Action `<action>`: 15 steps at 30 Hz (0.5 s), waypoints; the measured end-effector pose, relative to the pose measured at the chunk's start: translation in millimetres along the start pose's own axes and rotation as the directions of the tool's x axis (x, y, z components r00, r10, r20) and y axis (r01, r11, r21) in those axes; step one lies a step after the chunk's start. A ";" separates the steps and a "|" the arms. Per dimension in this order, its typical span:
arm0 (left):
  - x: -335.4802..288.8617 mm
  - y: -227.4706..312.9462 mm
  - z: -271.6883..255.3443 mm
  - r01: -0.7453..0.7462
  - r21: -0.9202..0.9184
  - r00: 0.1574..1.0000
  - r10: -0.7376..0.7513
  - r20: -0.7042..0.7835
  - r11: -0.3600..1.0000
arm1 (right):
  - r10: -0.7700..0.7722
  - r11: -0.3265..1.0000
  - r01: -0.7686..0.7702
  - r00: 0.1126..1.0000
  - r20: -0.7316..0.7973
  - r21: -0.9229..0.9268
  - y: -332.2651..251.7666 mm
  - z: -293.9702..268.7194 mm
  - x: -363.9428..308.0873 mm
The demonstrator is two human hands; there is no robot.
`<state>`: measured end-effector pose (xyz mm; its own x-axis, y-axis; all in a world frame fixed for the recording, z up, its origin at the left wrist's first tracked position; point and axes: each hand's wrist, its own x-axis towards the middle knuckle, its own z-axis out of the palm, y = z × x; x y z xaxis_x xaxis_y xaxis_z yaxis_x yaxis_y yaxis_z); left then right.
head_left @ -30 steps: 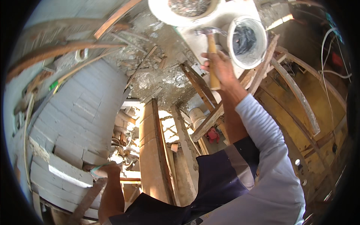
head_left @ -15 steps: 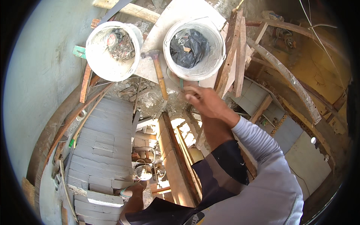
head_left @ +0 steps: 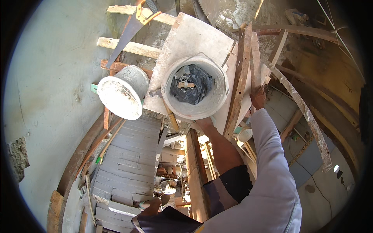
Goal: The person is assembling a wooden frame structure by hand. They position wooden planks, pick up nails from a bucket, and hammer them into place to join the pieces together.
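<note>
My right hand [head_left: 258, 98], at the end of a grey sleeve, is closed around the near part of a narrow wooden plank [head_left: 255, 62]. Beside that plank runs a thicker brown beam [head_left: 239, 73] with small holes. Just left of the beam, a white bucket [head_left: 168, 95] stands on a pale board [head_left: 186, 35]; a black plastic bag [head_left: 200, 83] and a small wood piece [head_left: 185, 84] lie inside it. A hammer [head_left: 172, 118] rests against the board's near edge, partly hidden by the bucket. My left hand is out of the picture.
Another whitish bucket [head_left: 140, 81] leans at the left near the wall. Beyond it, a handsaw [head_left: 128, 37] with a yellow handle lies across wooden slats [head_left: 130, 47]. Grey blocks [head_left: 130, 155] form a surface below left. Beside it, a gap opens beyond a long beam [head_left: 194, 171].
My right hand has moved from beside the white bucket out to the right, onto the narrow plank. The view has shifted, bringing the whole handsaw into sight.
</note>
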<state>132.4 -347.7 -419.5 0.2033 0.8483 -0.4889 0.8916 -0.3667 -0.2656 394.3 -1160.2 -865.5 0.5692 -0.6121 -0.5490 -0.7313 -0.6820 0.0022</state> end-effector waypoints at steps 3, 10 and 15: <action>-28.7 -22.4 -18.4 0.051 -0.024 0.999 -0.052 -0.015 0.998 | -0.028 0.988 0.031 0.999 0.019 -0.152 -2.6 -8.0 -5.2; -143.3 56.3 -48.0 -0.028 0.009 0.980 0.029 -0.195 1.000 | -0.183 0.891 0.225 0.973 -0.143 0.395 -50.3 -35.0 -70.7; -144.6 163.1 -78.7 -0.385 -0.072 0.914 0.368 -0.173 0.920 | -0.051 0.998 0.058 0.952 -0.303 0.014 -58.3 -49.0 -132.1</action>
<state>280.3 -500.2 -326.7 0.5840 0.7059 -0.4009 0.7716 -0.6361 0.0038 380.2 -1059.3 -752.1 0.6927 -0.6691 -0.2693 -0.7024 -0.7105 -0.0415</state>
